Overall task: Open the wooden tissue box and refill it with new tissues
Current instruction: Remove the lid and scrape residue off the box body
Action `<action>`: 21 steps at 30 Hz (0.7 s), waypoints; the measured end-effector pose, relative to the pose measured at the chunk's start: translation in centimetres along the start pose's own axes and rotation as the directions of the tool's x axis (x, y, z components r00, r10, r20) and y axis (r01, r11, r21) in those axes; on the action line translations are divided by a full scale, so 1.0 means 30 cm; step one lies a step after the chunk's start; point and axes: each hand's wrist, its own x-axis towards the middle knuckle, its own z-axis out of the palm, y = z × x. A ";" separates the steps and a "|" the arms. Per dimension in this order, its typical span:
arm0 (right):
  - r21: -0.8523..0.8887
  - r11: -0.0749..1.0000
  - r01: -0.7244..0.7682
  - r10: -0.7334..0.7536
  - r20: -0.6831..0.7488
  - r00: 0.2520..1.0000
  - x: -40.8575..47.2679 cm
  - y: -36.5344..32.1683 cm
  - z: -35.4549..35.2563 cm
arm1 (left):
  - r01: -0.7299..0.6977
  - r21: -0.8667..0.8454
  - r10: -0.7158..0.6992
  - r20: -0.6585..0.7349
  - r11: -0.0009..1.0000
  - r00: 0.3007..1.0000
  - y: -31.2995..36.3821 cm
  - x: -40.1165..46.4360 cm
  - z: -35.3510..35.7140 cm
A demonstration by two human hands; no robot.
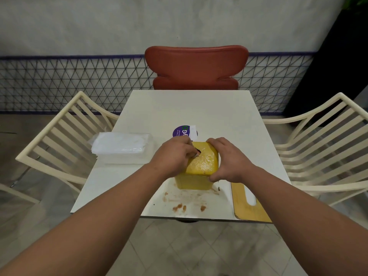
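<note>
One yellow wooden tissue box [201, 168] stands near the front of the white table [191, 108], and both hands are on it. The left hand [173, 156] lies over the box's left top edge with its fingers curled down at a dark hole in the top face; whether they pinch anything there cannot be told. The right hand [227, 158] wraps the box's right side, fingers bent over the far top corner and thumb pressed on the near right edge.

Left of that two-handed grip, well apart, lies one clear plastic pack of white tissues [121, 146]. Just behind the left hand, one round purple sticker [180, 131] shows on the tabletop. Below and right of the right hand, one flat wooden panel with a long slot [247, 200] lies at the table's front edge. Brown smears [181, 206] mark the surface before the box.

Three chairs surround the table: one red chair [196, 66] opposite, two cream slatted chairs [59, 140] at the sides.
</note>
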 end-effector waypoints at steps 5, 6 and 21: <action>0.003 1.000 0.004 -0.004 0.020 1.000 0.005 -0.007 -0.005 | -0.147 -0.019 0.148 0.082 0.989 0.986 0.004 -0.068 -0.007; 0.003 1.000 0.007 -0.007 0.020 1.000 0.005 -0.008 -0.004 | -0.120 -0.012 0.121 0.049 0.993 0.991 0.002 -0.050 -0.008; -0.002 1.000 0.004 -0.004 0.027 1.000 0.005 -0.008 -0.008 | -0.098 -0.033 0.096 -0.047 0.995 0.994 0.011 -0.074 0.021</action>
